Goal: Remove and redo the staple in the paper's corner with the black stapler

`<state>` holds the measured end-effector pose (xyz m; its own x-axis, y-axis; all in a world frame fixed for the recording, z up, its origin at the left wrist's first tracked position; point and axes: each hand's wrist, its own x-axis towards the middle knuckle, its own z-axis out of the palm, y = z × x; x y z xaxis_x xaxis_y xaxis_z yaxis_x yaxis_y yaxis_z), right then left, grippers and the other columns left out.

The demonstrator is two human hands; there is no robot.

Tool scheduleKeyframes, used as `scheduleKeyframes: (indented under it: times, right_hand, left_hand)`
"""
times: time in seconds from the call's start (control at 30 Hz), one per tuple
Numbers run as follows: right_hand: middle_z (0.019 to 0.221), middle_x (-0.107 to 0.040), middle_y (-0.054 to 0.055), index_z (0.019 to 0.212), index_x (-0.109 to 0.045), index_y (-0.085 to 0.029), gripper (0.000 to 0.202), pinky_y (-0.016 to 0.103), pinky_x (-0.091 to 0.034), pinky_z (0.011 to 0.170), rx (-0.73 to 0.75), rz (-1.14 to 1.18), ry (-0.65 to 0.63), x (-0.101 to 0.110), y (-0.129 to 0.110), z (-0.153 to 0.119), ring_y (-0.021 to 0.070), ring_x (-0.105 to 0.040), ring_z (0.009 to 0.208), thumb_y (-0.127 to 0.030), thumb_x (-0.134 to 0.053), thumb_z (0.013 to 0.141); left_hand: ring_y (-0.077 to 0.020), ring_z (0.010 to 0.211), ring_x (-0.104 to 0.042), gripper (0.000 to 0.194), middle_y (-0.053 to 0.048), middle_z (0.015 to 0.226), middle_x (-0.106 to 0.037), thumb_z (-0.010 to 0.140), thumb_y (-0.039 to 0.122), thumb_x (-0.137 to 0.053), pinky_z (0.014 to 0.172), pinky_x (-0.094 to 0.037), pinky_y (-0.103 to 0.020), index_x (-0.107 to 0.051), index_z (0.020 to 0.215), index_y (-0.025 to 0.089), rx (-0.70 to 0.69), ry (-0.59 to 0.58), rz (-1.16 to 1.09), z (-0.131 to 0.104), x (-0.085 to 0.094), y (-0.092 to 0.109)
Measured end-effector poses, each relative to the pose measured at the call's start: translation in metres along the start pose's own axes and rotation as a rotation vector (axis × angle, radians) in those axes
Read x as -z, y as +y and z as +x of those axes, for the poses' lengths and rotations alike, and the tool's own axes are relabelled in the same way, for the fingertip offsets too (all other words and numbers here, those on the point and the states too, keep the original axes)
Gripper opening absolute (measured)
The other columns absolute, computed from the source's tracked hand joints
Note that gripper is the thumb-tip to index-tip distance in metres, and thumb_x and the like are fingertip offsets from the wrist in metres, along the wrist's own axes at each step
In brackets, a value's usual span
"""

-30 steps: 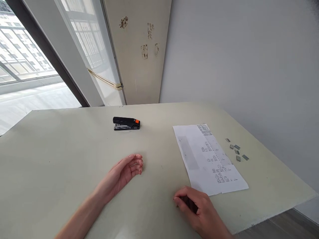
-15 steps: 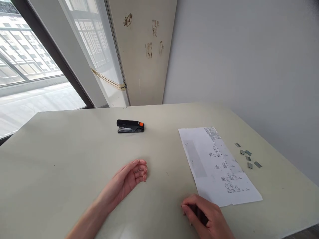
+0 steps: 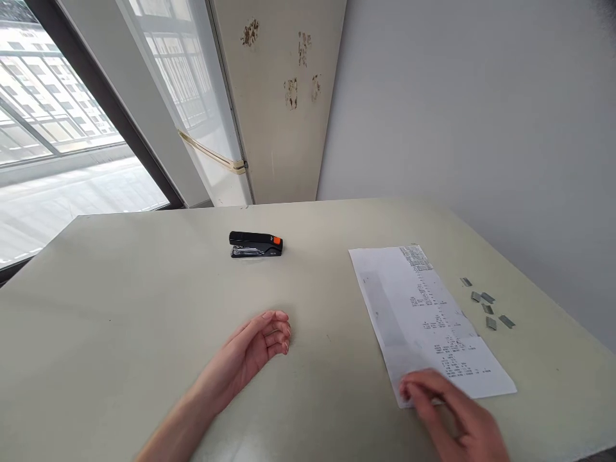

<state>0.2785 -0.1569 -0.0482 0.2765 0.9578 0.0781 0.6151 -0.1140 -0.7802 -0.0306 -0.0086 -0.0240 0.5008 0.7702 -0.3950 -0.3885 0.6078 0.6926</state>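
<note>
The printed sheet (image 3: 409, 321) is laid at right on the table (image 3: 144, 289). Its near-left corner is overlapped by the right hand (image 3: 474, 420), narrowly curled; whether paper is gripped cannot be told. The left hand (image 3: 255, 350) is loosely, widely curled. Beyond it, a stapler (image 3: 256, 245) is seen.

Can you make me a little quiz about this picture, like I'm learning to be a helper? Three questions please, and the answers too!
1. Which of the person's own hands is at the near end of the paper?
2. Pick one: what colour is the bright patch on the black stapler? A) green, B) orange, C) blue.
3. True or false: the small gray pieces are lying on top of the paper.

Key:
1. The right hand.
2. B, orange.
3. False; they lie on the table, to the right of the paper.
</note>
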Motion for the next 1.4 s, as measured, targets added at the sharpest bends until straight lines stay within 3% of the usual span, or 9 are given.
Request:
scheduleKeyframes:
  times: [0.13,0.2,0.3,0.57,0.73,0.87,1.17,1.27,1.4]
  right_hand:
    - [0.144,-0.067,0.005,0.136,-0.066,-0.037,0.049,0.034,-0.063,0.051,-0.008,-0.345,0.168,0.038,0.05,0.016,0.0364,-0.069,0.122,-0.063,-0.056,0.096]
    - [0.157,-0.057,0.002,0.148,-0.057,-0.039,0.055,0.048,-0.069,0.071,0.051,-0.436,0.141,0.043,0.068,0.021,0.0394,-0.061,0.135,-0.062,-0.05,0.099]
    - [0.165,-0.047,0.001,0.158,-0.047,-0.037,0.055,0.068,-0.053,0.109,0.205,-0.494,0.064,0.032,0.075,0.017,0.0396,-0.047,0.149,-0.053,-0.043,0.105]
    - [0.157,-0.055,0.007,0.154,-0.054,-0.036,0.052,0.057,-0.059,0.102,0.501,-0.451,0.014,-0.042,0.006,-0.024,0.0378,-0.062,0.135,-0.036,-0.059,0.102]
    - [0.142,-0.069,0.003,0.145,-0.059,-0.041,0.043,0.05,-0.062,0.097,0.491,-0.166,-0.031,-0.077,-0.039,-0.03,0.0329,-0.071,0.121,-0.035,-0.058,0.102]
    - [0.152,-0.06,0.005,0.142,-0.06,-0.036,0.039,0.054,-0.056,0.108,0.362,-0.149,0.017,-0.045,-0.024,-0.008,0.034,-0.058,0.138,-0.036,-0.054,0.103]
    - [0.171,-0.024,0.023,0.162,-0.037,-0.019,0.088,0.065,-0.042,0.115,-0.218,-0.429,0.301,0.081,0.113,0.053,0.051,-0.03,0.154,-0.07,-0.056,0.093]
    - [0.173,-0.016,0.026,0.167,-0.024,-0.017,0.102,0.059,-0.04,0.117,-0.321,-0.404,0.296,0.097,0.131,0.077,0.0492,-0.026,0.156,-0.074,-0.059,0.09]
    - [0.166,-0.033,0.029,0.163,-0.032,-0.009,0.104,0.061,-0.035,0.12,-0.252,-0.402,0.299,0.096,0.14,0.118,0.048,-0.032,0.153,-0.076,-0.059,0.088]
  left_hand:
    - [-0.018,0.084,-0.061,0.023,-0.008,0.094,-0.066,0.101,0.034,-0.066,0.081,-0.052,-0.033,-0.077,0.102,0.014,-0.002,0.002,-0.008,0.0,-0.001,0.0]
    - [-0.0183,0.084,-0.06,0.023,-0.008,0.095,-0.066,0.101,0.035,-0.066,0.081,-0.051,-0.033,-0.077,0.102,0.014,-0.01,-0.001,0.004,0.0,-0.001,0.0]
    - [-0.0194,0.084,-0.059,0.027,-0.009,0.096,-0.065,0.103,0.04,-0.063,0.081,-0.05,-0.034,-0.076,0.103,0.017,-0.056,-0.021,0.078,-0.002,-0.002,-0.003]
    - [-0.0313,0.115,-0.058,0.013,-0.012,0.116,-0.072,0.098,0.031,-0.067,0.104,-0.042,-0.039,-0.079,0.103,0.025,-0.533,0.075,0.943,-0.013,-0.026,-0.012]
    - [-0.0364,0.156,-0.03,0.033,-0.007,0.155,-0.057,0.093,0.026,-0.074,0.129,-0.013,-0.055,-0.076,0.125,0.03,-0.535,-0.039,1.076,-0.011,-0.023,-0.013]
    - [-0.0358,0.16,-0.024,0.046,-0.006,0.158,-0.055,0.089,0.025,-0.078,0.131,-0.004,-0.056,-0.072,0.134,0.031,-0.506,-0.036,1.098,-0.018,-0.003,-0.005]
    - [-0.0349,0.151,-0.044,0.044,-0.002,0.143,-0.068,0.082,0.024,-0.085,0.132,-0.008,-0.051,-0.078,0.124,0.034,-0.575,0.034,1.28,-0.043,0.047,0.028]
    - [-0.0353,0.147,-0.049,0.043,-0.004,0.136,-0.073,0.075,0.022,-0.09,0.132,-0.009,-0.05,-0.082,0.115,0.031,-0.62,0.075,1.243,-0.042,0.054,0.04]
    - [-0.0355,0.15,-0.043,0.043,-0.006,0.136,-0.072,0.071,0.025,-0.093,0.132,-0.009,-0.048,-0.082,0.113,0.028,-0.629,0.129,1.198,-0.03,0.059,0.054]
